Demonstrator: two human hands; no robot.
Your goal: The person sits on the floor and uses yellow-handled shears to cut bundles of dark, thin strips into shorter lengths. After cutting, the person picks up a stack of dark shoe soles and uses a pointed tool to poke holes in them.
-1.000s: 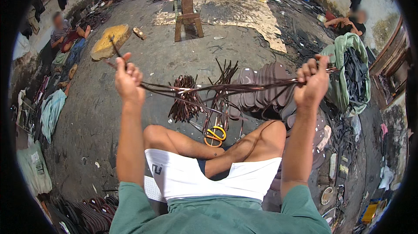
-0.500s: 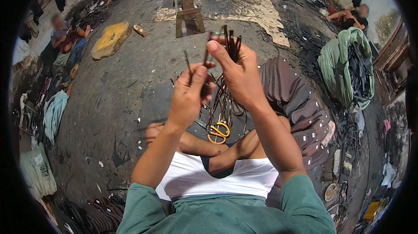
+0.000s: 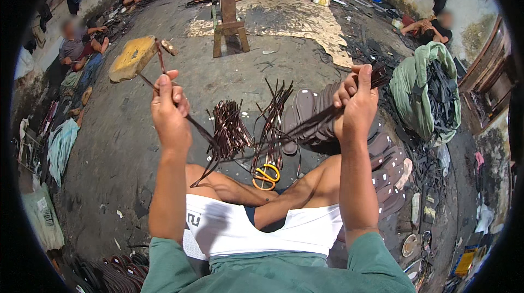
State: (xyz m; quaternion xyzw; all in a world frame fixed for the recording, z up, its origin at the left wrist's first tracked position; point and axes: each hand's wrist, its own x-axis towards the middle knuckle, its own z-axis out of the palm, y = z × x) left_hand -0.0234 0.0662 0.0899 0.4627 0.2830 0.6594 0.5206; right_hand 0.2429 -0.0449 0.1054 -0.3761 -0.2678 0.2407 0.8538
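My left hand (image 3: 171,105), raised at the left, is closed in a pinch on a couple of thin dark brown strips (image 3: 160,55); their ends stick up past the thumb and their tails hang toward my legs. To the right, my right hand (image 3: 357,99) grips a bundle of similar strips (image 3: 379,77), which trail down toward the middle. On the floor between my arms lies a thick pile of cut strips (image 3: 229,129), with a looser bunch (image 3: 274,110) beside it. Scissors with orange-yellow handles (image 3: 266,177) rest by my crossed legs, their blades hidden.
Rows of brown shoe soles (image 3: 305,110) curve around my right side, near an open green sack (image 3: 404,99) of black strips. Ahead stand a small wooden chair (image 3: 229,23) and a yellow-topped block (image 3: 132,57). Other people sit along the walls.
My hands have moved from close together to far apart, each still holding strips. The strips now stretch out between them, and the piles on the floor show.
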